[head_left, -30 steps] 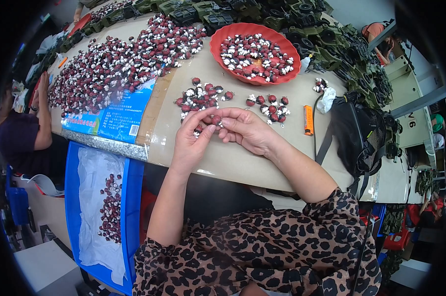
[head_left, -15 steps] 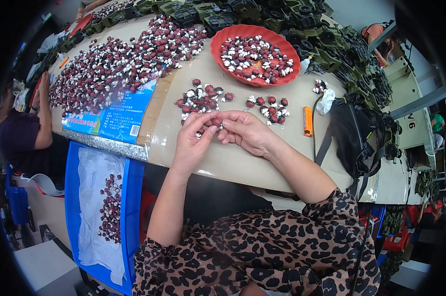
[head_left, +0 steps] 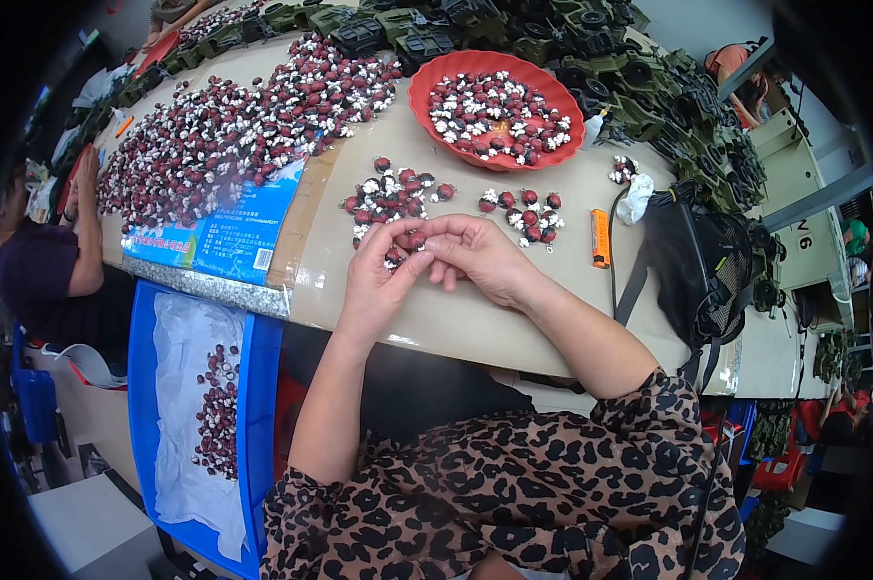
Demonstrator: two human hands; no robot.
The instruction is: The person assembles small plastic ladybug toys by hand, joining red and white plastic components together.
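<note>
Above the near edge of the table, my left hand [head_left: 379, 275] pinches a small round dark-red toy piece [head_left: 416, 241] between thumb and fingers. My right hand [head_left: 480, 253] meets it from the other side, its thumb and fingertips pressed against the same piece. White and black bits show under the piece by my left thumb, partly hidden by the fingers. Just beyond my hands lies a loose cluster of similar red, black and white pieces [head_left: 395, 198]. A smaller group [head_left: 530, 215] rests to its right.
A scalloped red bowl [head_left: 420, 124] of such pieces stands farther back. A large heap [head_left: 214, 145] covers the left. Green toy vehicles [head_left: 639, 72] crowd the back. An orange box [head_left: 601, 238] and black bag [head_left: 692, 261] are right; a blue bin [head_left: 257, 406] stands lower left, near another person [head_left: 45, 246].
The held piece has shifted slightly left and down between my fingertips, and my right thumb and fingers have moved a little left with it. Both forearms stay nearly in place.
</note>
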